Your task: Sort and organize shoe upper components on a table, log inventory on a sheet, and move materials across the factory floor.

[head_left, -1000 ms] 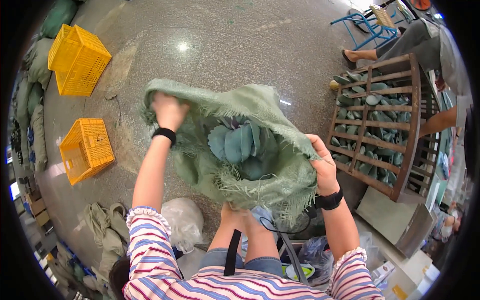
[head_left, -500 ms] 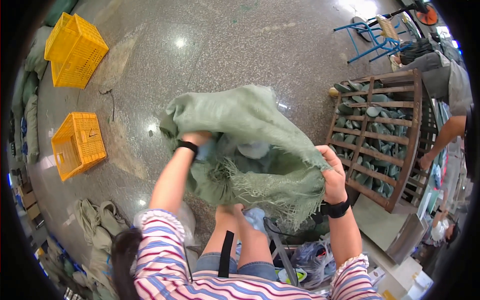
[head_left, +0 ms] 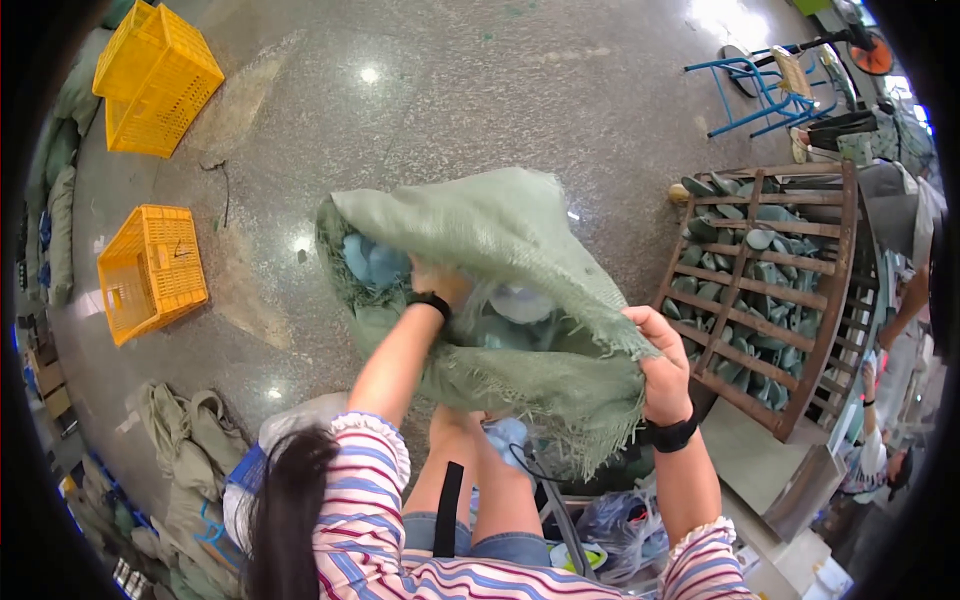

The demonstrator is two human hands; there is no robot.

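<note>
A green woven sack (head_left: 500, 215) with a frayed rim spreads in front of me, its mouth gaping toward me. At the rim's right end, my right hand (head_left: 662, 368) is closed on the fabric, thumb on top. My left hand (head_left: 440, 280) reaches inside the mouth; its fingers are hidden by the sack and its contents. Next to it, light blue rounded pieces (head_left: 375, 262) lie in the sack's left part. Farther right inside sits a whitish, see-through bundle (head_left: 520, 303), its kind unclear.
Two yellow plastic crates (head_left: 165, 85) stand at the far left, with another yellow crate (head_left: 155, 275) nearer. On the right, a wooden slatted rack (head_left: 765, 290) holds many grey-green pieces. Blue-framed stool (head_left: 760, 95) stands behind it. Folded sacks (head_left: 190, 430) lie at the lower left.
My left hand has moved from the sack's left rim rightward into its mouth. The left side now gapes wider, showing the light blue pieces. My right hand keeps its hold on the rim.
</note>
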